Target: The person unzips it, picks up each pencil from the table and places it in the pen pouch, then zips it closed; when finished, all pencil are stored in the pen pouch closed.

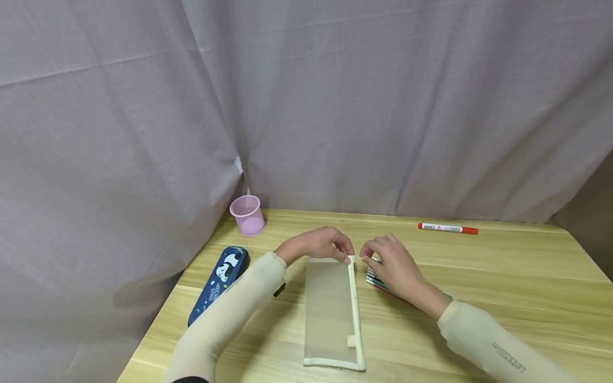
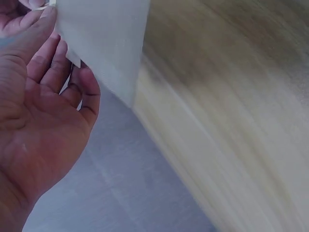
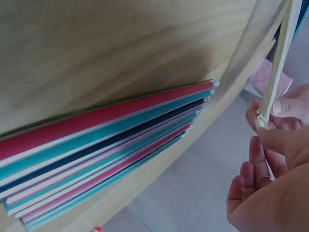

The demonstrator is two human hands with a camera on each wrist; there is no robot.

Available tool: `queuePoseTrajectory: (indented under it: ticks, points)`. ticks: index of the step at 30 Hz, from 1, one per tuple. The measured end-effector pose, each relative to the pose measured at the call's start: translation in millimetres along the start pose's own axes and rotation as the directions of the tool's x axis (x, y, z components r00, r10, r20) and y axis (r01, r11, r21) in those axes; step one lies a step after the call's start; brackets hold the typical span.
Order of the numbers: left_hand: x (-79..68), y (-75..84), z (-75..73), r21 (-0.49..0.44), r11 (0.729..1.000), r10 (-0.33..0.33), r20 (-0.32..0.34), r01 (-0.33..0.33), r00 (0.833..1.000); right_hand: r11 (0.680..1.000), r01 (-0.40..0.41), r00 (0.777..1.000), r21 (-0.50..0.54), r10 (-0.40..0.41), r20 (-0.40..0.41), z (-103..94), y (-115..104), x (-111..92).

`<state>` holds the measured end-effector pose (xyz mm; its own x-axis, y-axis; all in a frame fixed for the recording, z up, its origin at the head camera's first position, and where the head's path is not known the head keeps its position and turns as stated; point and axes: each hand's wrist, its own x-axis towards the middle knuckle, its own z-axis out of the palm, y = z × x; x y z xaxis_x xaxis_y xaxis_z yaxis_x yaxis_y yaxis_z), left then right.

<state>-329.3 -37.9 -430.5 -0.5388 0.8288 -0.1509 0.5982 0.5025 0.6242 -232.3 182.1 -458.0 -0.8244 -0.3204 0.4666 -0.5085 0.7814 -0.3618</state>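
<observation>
A translucent mesh zip pouch [image 1: 329, 311] with cream edging lies lengthwise in front of me. At its far right corner, my left hand [image 1: 328, 243] pinches the edging between thumb and fingers. My right hand [image 1: 395, 268] pinches the thin cream zipper pull [image 3: 262, 121] at that same corner, close to the left fingertips. Seen from the left wrist, the mesh [image 2: 106, 43] hangs beside the curled fingers. Under and beside the right hand lies a row of several striped pencils [image 3: 111, 113], partly hidden by that hand in the head view.
A blue pencil case [image 1: 220, 282] with a panda print lies at the left, partly behind my left sleeve. Near the back left corner stands a pink cup [image 1: 247, 215]. A red marker [image 1: 447, 229] lies towards the back right. Grey curtains [image 1: 325, 106] hang behind the table.
</observation>
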Motion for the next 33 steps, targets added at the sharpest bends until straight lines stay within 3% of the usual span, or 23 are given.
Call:
queuePoseTrajectory:
  ticks: [5,10,23,33]
  points:
    - [-16.9,11.2,-7.8,0.003,1.0,0.022,-0.035,-0.022,0.999,0.992,0.123,0.989,0.0,-0.122,-0.08,-5.7,-10.2,-8.2]
    - [-26.9,20.2,-13.0,0.011,1.0,0.022,-0.108,-0.021,0.994,0.985,0.17,0.979,0.009,-0.168,-0.119,-9.8,-16.3,-11.2]
    - [-34.9,28.9,-26.7,0.105,0.994,0.04,-0.171,-0.022,0.984,0.96,0.279,0.956,-0.038,-0.281,-0.084,-18.6,-34.7,-39.8]
    - [-41.0,23.4,-39.8,0.138,0.99,0.041,-0.271,-0.003,0.962,0.947,0.32,0.947,-0.026,-0.32,-0.015,-14.3,-43.3,-69.6]
